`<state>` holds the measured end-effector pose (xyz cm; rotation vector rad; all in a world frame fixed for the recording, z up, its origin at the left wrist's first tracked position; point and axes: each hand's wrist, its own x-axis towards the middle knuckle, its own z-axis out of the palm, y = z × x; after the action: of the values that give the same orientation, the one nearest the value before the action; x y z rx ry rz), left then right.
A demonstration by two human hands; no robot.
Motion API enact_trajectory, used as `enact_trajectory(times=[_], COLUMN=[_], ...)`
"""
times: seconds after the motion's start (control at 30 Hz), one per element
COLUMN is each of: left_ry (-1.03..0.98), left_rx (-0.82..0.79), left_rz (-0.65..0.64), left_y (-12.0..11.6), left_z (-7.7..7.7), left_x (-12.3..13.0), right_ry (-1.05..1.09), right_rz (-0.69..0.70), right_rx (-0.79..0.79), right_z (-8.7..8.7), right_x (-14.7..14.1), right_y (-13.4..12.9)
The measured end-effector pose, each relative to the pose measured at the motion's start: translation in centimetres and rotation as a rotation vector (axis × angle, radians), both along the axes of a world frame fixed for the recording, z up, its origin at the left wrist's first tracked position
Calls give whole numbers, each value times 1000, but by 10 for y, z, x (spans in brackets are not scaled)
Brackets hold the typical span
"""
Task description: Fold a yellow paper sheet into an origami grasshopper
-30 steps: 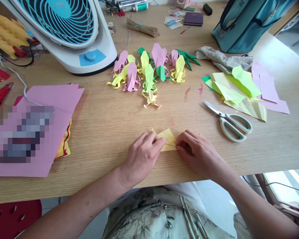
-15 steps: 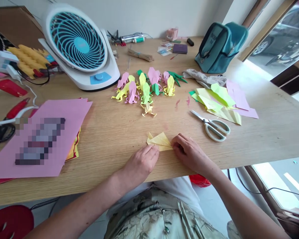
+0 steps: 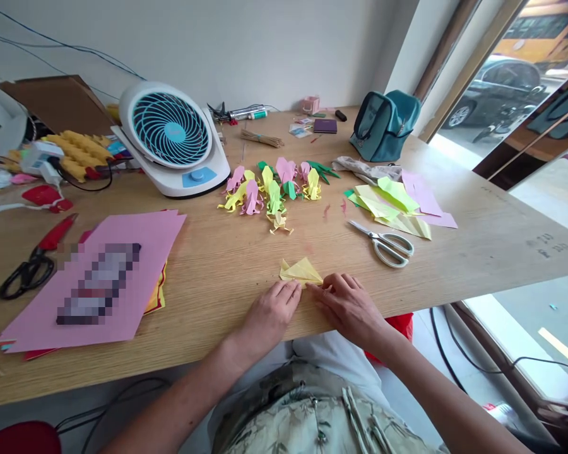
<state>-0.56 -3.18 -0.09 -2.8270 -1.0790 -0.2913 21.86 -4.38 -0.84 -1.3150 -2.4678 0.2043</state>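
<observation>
A pale yellow piece of folded paper (image 3: 301,271) lies near the table's front edge, with a pointed flap at its left and a broad triangular face. Along its lower edge, the fingers of my left hand (image 3: 275,313) are held together and press it to the wood. My right hand (image 3: 353,307) has its fingers bent in at the paper's right corner, pinching the near edge. Fingertips of both hands partly cover that edge. Just beyond the paper sits a small yellow origami frog (image 3: 279,222), at the front of a cluster of pink, green and yellow folded figures (image 3: 274,197).
White-handled scissors (image 3: 388,246) lie to the right, below loose coloured sheets (image 3: 383,202). Pink paper (image 3: 146,246) with a blurred-out object on it covers the left side. Behind stand a fan (image 3: 170,139) and a teal bag (image 3: 383,126). Red-and-black shears (image 3: 40,258) lie far left.
The camera view has tilted up and turned right. My right hand has moved from the paper's right end in along its lower edge, closer to my left hand.
</observation>
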Motion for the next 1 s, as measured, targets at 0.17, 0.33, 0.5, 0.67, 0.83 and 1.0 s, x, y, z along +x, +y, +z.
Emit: enact_trajectory(times=[0.17,0.33,0.5,0.67,0.83,1.0], left_ry=[25,81,82,14,-125,-159], left_rx=[-69,-83,-87,-121,-68,-59], left_rz=[-1,-11,-18,16,39,38], left_y=[2,5,5,2,-2,-1], left_z=[3,5,7,2,-14,-23], left_x=[0,1,1,0,-2,-5], right_ry=[4,37,143,183,183,198], right_rz=[-16,-12,-14,-41,-72,-77], right_rx=[-9,-6,0,0,19,32], right_z=[0,-1,-4,-4,-2,-2], right_x=[-1,1,6,5,1,1], right_y=[1,1,-2,-4,-5,-6])
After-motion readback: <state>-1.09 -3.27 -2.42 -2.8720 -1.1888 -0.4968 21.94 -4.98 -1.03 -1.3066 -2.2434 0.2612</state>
